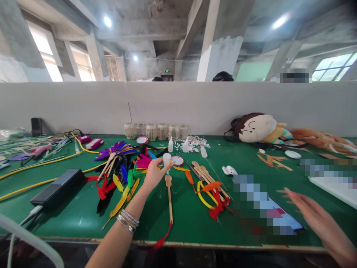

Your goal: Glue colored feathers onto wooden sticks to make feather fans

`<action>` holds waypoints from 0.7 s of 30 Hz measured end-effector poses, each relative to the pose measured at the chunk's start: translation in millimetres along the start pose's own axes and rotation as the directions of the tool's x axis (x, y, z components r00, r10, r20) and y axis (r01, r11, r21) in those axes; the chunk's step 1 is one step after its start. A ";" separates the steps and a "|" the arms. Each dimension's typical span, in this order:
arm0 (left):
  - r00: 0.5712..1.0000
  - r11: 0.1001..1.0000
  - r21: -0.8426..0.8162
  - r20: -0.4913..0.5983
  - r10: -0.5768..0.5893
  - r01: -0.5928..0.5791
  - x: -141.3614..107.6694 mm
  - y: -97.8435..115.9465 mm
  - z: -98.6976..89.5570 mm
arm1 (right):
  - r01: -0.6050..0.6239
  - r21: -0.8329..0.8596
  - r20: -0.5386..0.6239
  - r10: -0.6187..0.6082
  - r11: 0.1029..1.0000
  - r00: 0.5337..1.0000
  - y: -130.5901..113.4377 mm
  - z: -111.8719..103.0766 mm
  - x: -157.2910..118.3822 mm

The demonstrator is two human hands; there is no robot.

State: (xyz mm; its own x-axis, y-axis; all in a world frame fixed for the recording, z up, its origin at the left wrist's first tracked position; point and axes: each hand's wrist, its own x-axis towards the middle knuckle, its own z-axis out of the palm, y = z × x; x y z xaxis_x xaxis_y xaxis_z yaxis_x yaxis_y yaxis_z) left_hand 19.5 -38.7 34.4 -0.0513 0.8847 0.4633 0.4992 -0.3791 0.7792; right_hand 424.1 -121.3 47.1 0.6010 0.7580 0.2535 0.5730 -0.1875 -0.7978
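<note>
My left hand (155, 172) grips a small white bottle (167, 159), its nozzle pointing down over the broad end of a wooden stick (170, 197). That stick lies lengthwise on the green table, with a red tassel (161, 241) at its near end. To the right, my right hand (302, 201) hovers beside a phone-like device (281, 214), fingers stretched out and nothing in them. Colourful feathers (122, 182) lie left of the stick. Several wooden sticks (208, 176) with red tassels and orange and yellow feathers are grouped to its right.
Glass jars (151, 131) line the white partition (167, 104). White bottles (204, 152) stand or lean near white scraps (195, 143). A black power adapter (58, 188) and yellow cable (36, 190) are at left. A plush doll (256, 128) lies at back right.
</note>
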 end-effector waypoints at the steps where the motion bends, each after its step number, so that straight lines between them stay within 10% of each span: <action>1: 1.000 1.000 0.004 -0.006 -0.011 0.011 0.1 -0.5 -0.2 | -0.049 0.103 0.013 0.048 0.993 0.999 -3.7 -0.4 -1.8; 8: 0.998 0.998 -0.057 0.053 -0.029 0.032 -1.4 -6.2 1.3 | -0.093 0.467 0.098 0.052 0.879 0.994 -50.2 -2.9 -19.6; 21: 0.997 0.972 0.220 0.021 0.078 -0.081 -2.5 -5.5 -2.1 | -0.033 0.391 0.187 -0.044 0.920 0.981 -82.2 -2.0 -52.8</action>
State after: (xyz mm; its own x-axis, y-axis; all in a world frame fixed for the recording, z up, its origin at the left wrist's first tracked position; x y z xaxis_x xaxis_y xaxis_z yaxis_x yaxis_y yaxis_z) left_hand 15.0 -39.4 29.9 0.0064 0.8579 0.5137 0.6796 -0.3806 0.6271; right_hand 346.4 -147.2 100.4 0.4607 0.8688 0.1816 0.2893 0.0465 -0.9561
